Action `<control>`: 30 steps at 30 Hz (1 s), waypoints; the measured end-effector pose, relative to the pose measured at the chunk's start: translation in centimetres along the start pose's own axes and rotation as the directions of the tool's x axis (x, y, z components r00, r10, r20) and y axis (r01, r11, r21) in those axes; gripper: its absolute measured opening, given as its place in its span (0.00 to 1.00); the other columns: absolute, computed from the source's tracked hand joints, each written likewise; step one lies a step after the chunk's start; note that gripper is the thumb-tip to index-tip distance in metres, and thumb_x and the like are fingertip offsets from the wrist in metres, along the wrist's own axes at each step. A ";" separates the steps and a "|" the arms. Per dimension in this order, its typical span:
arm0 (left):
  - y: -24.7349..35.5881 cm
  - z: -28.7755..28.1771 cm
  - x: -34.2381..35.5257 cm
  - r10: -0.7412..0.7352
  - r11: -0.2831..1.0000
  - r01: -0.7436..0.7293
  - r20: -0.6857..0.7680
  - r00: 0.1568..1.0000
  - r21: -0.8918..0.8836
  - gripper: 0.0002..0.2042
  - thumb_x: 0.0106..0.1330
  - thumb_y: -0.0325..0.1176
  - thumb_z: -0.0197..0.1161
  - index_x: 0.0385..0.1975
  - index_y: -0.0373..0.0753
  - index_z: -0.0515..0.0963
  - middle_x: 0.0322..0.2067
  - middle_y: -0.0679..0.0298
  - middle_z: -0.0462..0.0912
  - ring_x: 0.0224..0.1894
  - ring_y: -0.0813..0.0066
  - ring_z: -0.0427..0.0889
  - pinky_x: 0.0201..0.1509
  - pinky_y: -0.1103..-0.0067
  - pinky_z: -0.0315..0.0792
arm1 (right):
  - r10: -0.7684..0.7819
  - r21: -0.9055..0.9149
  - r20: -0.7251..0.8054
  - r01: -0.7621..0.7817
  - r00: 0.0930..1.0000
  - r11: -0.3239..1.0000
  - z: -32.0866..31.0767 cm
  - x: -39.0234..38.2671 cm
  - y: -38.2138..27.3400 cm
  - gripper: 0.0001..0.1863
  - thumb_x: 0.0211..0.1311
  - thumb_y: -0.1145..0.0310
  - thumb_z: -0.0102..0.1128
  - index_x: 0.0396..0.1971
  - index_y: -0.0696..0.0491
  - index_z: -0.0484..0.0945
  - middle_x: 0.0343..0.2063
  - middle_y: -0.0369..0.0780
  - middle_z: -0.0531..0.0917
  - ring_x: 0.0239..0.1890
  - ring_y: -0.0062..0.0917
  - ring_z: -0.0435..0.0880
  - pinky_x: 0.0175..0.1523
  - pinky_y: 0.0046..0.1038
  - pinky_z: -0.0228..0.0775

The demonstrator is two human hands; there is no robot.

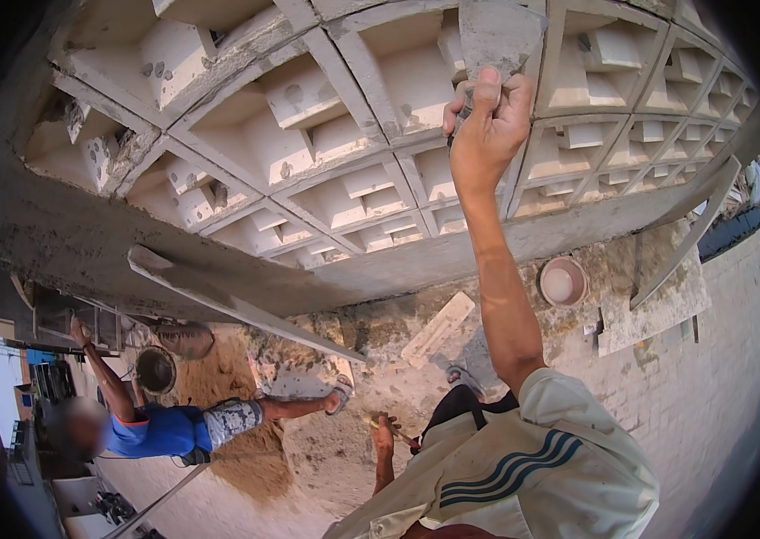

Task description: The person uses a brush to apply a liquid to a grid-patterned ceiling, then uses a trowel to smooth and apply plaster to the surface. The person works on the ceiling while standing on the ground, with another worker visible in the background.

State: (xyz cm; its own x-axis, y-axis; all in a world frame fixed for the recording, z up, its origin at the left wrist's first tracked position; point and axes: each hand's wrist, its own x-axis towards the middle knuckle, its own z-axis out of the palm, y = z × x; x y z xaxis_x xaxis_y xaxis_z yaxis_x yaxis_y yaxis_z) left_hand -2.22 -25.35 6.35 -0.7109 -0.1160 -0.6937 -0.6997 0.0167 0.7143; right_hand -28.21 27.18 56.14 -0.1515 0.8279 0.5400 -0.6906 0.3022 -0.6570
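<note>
My right hand (491,126) is raised to a wall of pale openwork concrete blocks (382,126). It is closed around the handle of a wide scraper (503,34), whose grey, mortar-smeared blade lies up against the block ribs. Most of the handle is hidden by my fingers. Low down at my left side, my left hand (383,435) is closed on a slim tool with a reddish handle (408,442); its kind is too small to make out. Grey patches of mortar mark several block recesses and joints.
A round bucket (545,286) and a short wooden board (438,329) lie on the ground below the wall. Planks lean at left (245,310) and right (696,232). A co-worker in blue (164,431) reaches up at left, near sand (241,463) and a dark bucket (156,370).
</note>
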 end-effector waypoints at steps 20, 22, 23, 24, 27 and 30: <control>-1.0 -0.8 -0.2 0.071 0.997 -0.070 0.018 0.997 -0.025 0.19 0.77 0.45 0.62 0.59 0.39 0.74 0.41 0.56 0.86 0.32 0.63 0.87 0.31 0.69 0.80 | -0.059 -0.033 0.017 0.059 0.998 0.998 -0.1 0.2 1.7 0.15 0.85 0.60 0.55 0.39 0.54 0.64 0.19 0.36 0.78 0.17 0.15 0.75 0.21 0.20 0.65; -1.0 -1.0 -0.3 0.035 0.996 -0.033 0.026 0.999 -0.082 0.17 0.79 0.39 0.62 0.58 0.34 0.74 0.47 0.57 0.82 0.40 0.64 0.87 0.34 0.69 0.86 | -0.034 -0.005 -0.022 0.034 0.999 0.999 -0.8 0.8 1.2 0.15 0.85 0.60 0.54 0.40 0.54 0.65 0.20 0.38 0.79 0.17 0.17 0.76 0.22 0.22 0.66; -1.2 -1.2 -0.2 0.068 0.996 -0.067 0.013 0.998 -0.052 0.18 0.78 0.42 0.62 0.58 0.36 0.75 0.44 0.56 0.84 0.35 0.64 0.87 0.32 0.69 0.83 | -0.019 0.012 -0.041 0.019 0.999 1.000 -0.8 0.9 1.0 0.15 0.85 0.60 0.54 0.40 0.54 0.65 0.21 0.39 0.79 0.17 0.18 0.76 0.22 0.23 0.66; -1.3 -1.3 -0.1 0.100 0.995 -0.100 0.001 0.995 -0.021 0.19 0.77 0.44 0.62 0.58 0.38 0.75 0.40 0.56 0.86 0.31 0.63 0.87 0.30 0.69 0.80 | -0.040 0.001 -0.039 0.040 0.998 0.999 -0.5 0.9 1.5 0.14 0.85 0.61 0.54 0.40 0.54 0.65 0.21 0.38 0.79 0.17 0.18 0.76 0.22 0.22 0.66; -1.7 -0.8 0.0 0.121 0.993 -0.121 0.009 0.993 0.002 0.19 0.75 0.46 0.63 0.58 0.40 0.76 0.36 0.55 0.88 0.26 0.62 0.87 0.28 0.69 0.77 | -0.053 -0.069 0.064 0.057 0.997 0.996 0.0 -0.1 1.6 0.14 0.85 0.62 0.54 0.40 0.55 0.65 0.22 0.39 0.79 0.18 0.18 0.76 0.22 0.22 0.67; -1.9 -1.0 -0.1 0.141 0.990 -0.141 -0.010 0.990 -0.023 0.19 0.75 0.45 0.62 0.57 0.40 0.75 0.35 0.55 0.88 0.26 0.62 0.87 0.29 0.68 0.78 | -0.051 -0.015 0.026 0.052 0.998 0.999 -0.2 0.2 1.6 0.15 0.85 0.61 0.54 0.39 0.55 0.65 0.24 0.39 0.80 0.20 0.17 0.77 0.23 0.22 0.69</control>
State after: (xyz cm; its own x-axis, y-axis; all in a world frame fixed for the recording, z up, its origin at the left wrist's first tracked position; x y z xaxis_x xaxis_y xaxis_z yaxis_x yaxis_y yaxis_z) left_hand -0.81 -26.38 5.18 -0.8017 -0.1225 -0.5850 -0.5904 0.0103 0.8070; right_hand -29.19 27.98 55.08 -0.1344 0.7987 0.5866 -0.6870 0.3515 -0.6360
